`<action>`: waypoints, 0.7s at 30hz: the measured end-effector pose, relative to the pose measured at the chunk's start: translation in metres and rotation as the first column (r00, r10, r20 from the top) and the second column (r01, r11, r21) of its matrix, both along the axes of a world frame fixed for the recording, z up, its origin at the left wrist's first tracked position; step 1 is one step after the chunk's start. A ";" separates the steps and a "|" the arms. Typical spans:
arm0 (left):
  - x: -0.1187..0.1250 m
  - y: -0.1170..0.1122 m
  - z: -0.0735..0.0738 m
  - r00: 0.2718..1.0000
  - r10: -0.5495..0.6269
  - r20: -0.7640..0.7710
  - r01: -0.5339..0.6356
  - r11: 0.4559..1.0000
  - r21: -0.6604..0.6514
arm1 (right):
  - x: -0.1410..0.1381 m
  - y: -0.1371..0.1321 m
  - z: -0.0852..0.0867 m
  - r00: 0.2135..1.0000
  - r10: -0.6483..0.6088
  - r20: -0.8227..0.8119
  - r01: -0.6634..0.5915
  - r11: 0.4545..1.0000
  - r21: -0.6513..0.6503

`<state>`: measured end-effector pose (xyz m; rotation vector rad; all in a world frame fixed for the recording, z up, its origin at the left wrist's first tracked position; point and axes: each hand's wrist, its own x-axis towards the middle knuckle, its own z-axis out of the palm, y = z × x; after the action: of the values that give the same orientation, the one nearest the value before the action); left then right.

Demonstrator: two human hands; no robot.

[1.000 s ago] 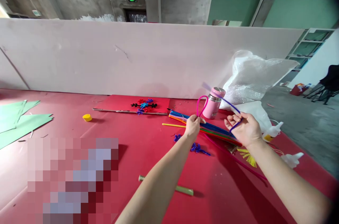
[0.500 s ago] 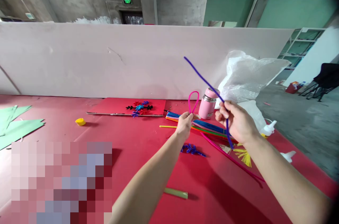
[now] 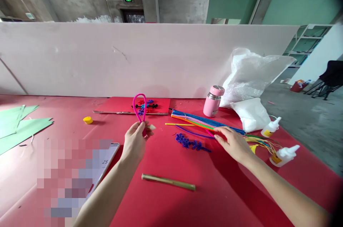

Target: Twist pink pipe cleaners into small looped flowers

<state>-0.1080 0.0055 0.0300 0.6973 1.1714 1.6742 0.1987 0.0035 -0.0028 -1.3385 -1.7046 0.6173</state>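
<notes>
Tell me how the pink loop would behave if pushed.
The pink loop likely weighs little, being a thin strand. It seems stiff enough to hold shape, since it stands upright above the left hand. A sideways push would probably bend it rather than snap it, given its smooth curve.

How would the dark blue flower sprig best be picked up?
I'd pinch the flower sprig by its bare tail, coming from its right with the nearby right hand; the tail is slim and straight, while looped petals crowd the other end.
</notes>
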 end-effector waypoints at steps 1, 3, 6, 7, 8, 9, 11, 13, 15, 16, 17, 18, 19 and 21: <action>0.001 -0.008 0.001 1.000 -0.015 -0.002 0.015 1.000 -0.001 | 0.000 0.001 0.002 0.999 -0.036 0.007 0.035 0.999 0.036; 0.007 -0.023 0.002 0.999 -0.050 -0.004 0.050 0.999 -0.005 | -0.003 0.002 0.007 0.997 -0.077 0.005 0.077 0.993 0.086; 0.023 -0.044 0.002 0.987 -0.159 -0.019 0.159 0.987 -0.010 | -0.022 -0.009 0.018 0.998 -0.061 -0.015 0.062 0.994 0.093; 0.030 -0.050 0.002 0.974 -0.226 -0.027 0.226 0.974 -0.007 | -0.032 -0.016 0.021 0.999 -0.027 -0.025 0.029 0.997 0.071; 0.037 -0.055 0.001 0.950 -0.310 -0.037 0.310 0.951 -0.016 | -0.044 -0.024 0.023 0.997 0.036 -0.071 -0.035 0.999 0.017; 0.043 -0.060 0.000 0.918 -0.395 -0.040 0.393 0.919 -0.035 | -0.056 -0.032 0.025 0.987 0.107 -0.121 -0.112 0.993 -0.032; 0.056 -0.068 -0.004 0.858 -0.513 0.002 0.512 0.857 -0.046 | -0.079 -0.046 0.028 0.956 0.227 -0.186 -0.245 0.966 -0.082; 0.064 -0.072 -0.008 0.803 -0.596 0.031 0.597 0.801 -0.052 | -0.096 -0.055 0.028 0.931 0.282 -0.231 -0.308 0.947 -0.087; 0.067 -0.074 -0.013 0.743 -0.668 0.030 0.669 0.741 -0.054 | -0.107 -0.059 0.025 0.913 0.300 -0.275 -0.331 0.941 -0.073; 0.067 -0.074 -0.015 0.720 -0.693 0.024 0.693 0.719 -0.055 | -0.110 -0.059 0.024 0.907 0.303 -0.294 -0.335 0.940 -0.064; 0.067 -0.074 -0.017 0.700 -0.714 0.023 0.714 0.698 -0.055 | -0.112 -0.059 0.022 0.902 0.305 -0.305 -0.336 0.940 -0.055; 0.065 -0.074 -0.018 0.683 -0.730 0.027 0.730 0.681 -0.057 | -0.112 -0.059 0.021 0.899 0.309 -0.310 -0.340 0.939 -0.048; 0.064 -0.074 -0.020 0.666 -0.745 0.039 0.746 0.663 -0.057 | -0.112 -0.059 0.021 0.897 0.321 -0.305 -0.350 0.935 -0.046; 0.061 -0.074 -0.022 0.632 -0.771 0.079 0.775 0.630 -0.057 | -0.108 -0.058 0.020 0.900 0.352 -0.258 -0.373 0.927 -0.039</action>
<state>-0.0474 -0.0686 0.0076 0.9328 0.7190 0.8795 0.0905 -0.0548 0.0173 -0.9541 -1.7453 1.0394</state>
